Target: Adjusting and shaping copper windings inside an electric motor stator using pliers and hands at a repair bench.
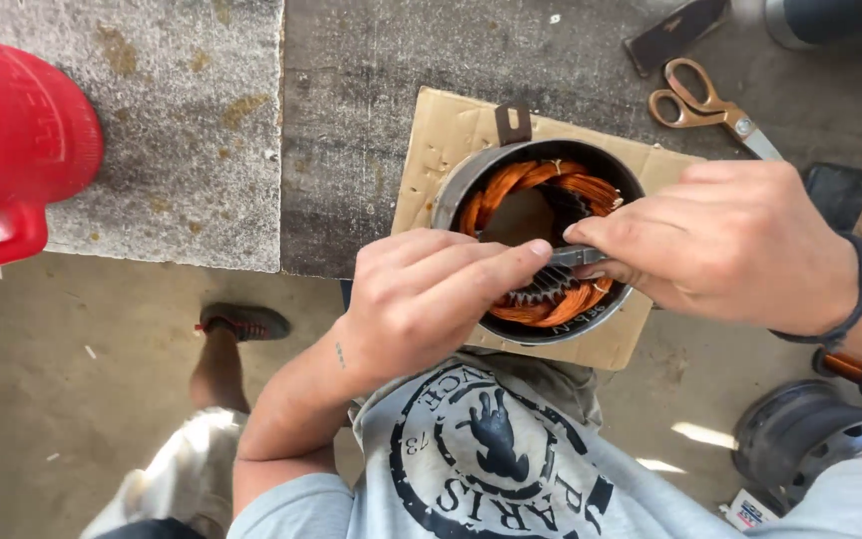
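Note:
A round metal motor stator (471,180) with orange copper windings (511,185) lies on a piece of cardboard (441,135) at the edge of a concrete bench. My left hand (426,299) rests on its near rim, fingers stretched toward the middle. Reaching in from the right, my right hand (730,245) pinches a thin grey strip (576,256) over the stator's slotted core. Fingertips of both hands meet at that strip. The near part of the windings is hidden under my hands.
Gold-handled scissors (695,100) lie on the bench at the back right. A red plastic container (12,140) stands at the left. A dark metal motor cover (810,434) sits on the floor at the lower right. My foot in a dark shoe (246,321) is below the bench.

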